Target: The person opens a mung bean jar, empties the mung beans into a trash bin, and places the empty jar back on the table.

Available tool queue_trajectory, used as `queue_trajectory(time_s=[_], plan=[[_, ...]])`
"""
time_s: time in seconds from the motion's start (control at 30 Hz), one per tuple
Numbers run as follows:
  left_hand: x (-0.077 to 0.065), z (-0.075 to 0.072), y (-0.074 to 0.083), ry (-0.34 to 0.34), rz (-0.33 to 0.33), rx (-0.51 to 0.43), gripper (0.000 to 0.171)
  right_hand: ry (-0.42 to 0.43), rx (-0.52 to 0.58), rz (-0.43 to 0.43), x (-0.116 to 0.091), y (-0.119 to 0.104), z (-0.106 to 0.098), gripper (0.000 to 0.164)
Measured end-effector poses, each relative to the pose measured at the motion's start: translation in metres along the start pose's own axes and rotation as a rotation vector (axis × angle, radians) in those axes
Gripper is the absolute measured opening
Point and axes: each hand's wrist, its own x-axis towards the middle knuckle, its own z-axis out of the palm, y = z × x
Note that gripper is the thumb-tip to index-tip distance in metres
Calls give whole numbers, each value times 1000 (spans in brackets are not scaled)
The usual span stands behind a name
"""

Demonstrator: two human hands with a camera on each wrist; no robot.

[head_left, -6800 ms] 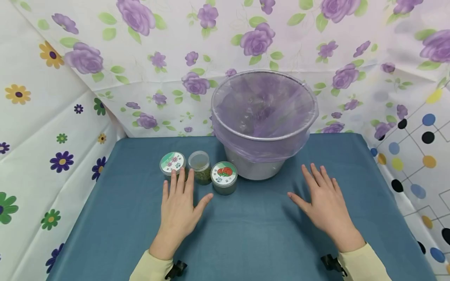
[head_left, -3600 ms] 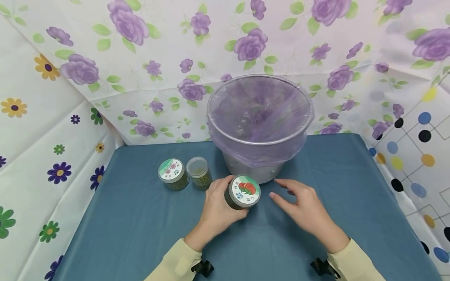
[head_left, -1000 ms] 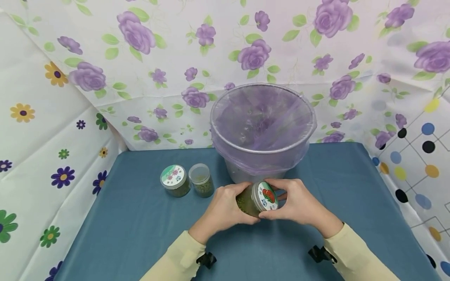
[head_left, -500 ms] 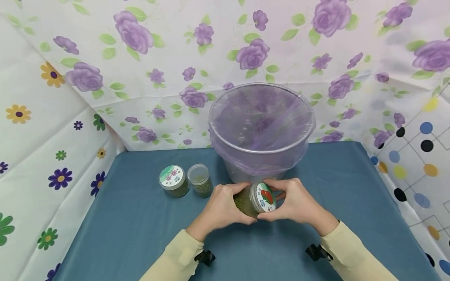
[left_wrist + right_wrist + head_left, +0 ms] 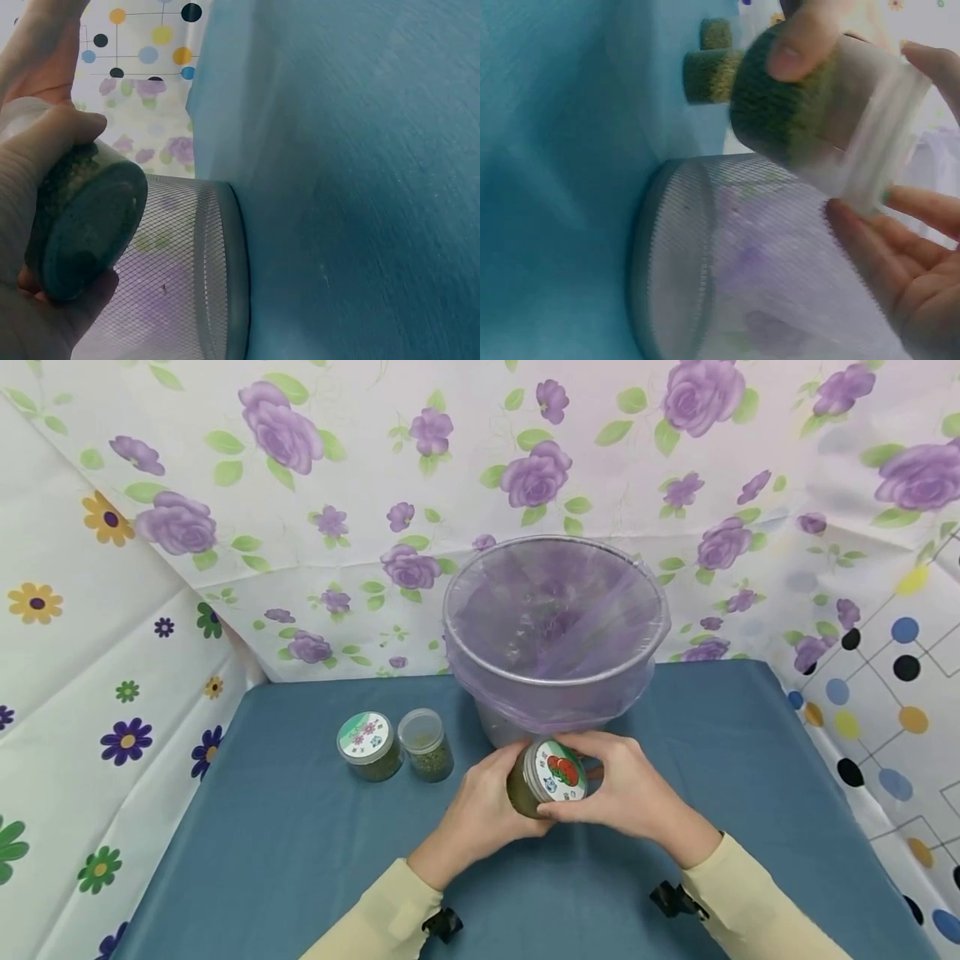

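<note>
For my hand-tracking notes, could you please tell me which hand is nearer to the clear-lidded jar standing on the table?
Left. The left hand grips the tilted jar just right of the clear-lidded jar; the right hand lies beyond it.

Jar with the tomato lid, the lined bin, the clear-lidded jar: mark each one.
jar with the tomato lid (image 5: 557,772), head view, on the lid's picture.
lined bin (image 5: 480,647), head view, on its left rim.
clear-lidded jar (image 5: 422,731), head view, on its lid.

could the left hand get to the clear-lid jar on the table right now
Probably not as things stand: the left hand grips the jar with the tomato label, so it is occupied. The path itself looks free; the clear-lid jar stands just to its left on bare blue cloth, nothing between.
</note>
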Motion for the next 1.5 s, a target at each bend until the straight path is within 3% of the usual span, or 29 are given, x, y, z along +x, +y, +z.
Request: queue_trajectory(time_s=[0.2, 0.47, 0.73, 1.03, 1.17, 1.37, 1.5], plan=[[1, -7, -2, -5, 71, 55, 87, -61, -82, -38, 4, -7, -3, 84], [6, -12, -5, -112, 79, 7, 80, -123, -69, 24, 7, -11, -5, 87], [11, -13, -8, -164, 89, 8, 76, -107, -48, 21, 5, -5, -3, 89], [13, -13, -9, -153, 118, 8, 68, -89, 0, 7, 1, 0, 0, 87], [14, -13, -12, -171, 127, -23, 68, -94, -4, 3, 0, 0, 1, 86], [8, -12, -19, -285, 85, -132, 84, -194, -109, -77, 2, -2, 0, 82], [4, -12, -22, -285, 53, -191, 83, -241, -126, -108, 6, -5, 0, 81]])
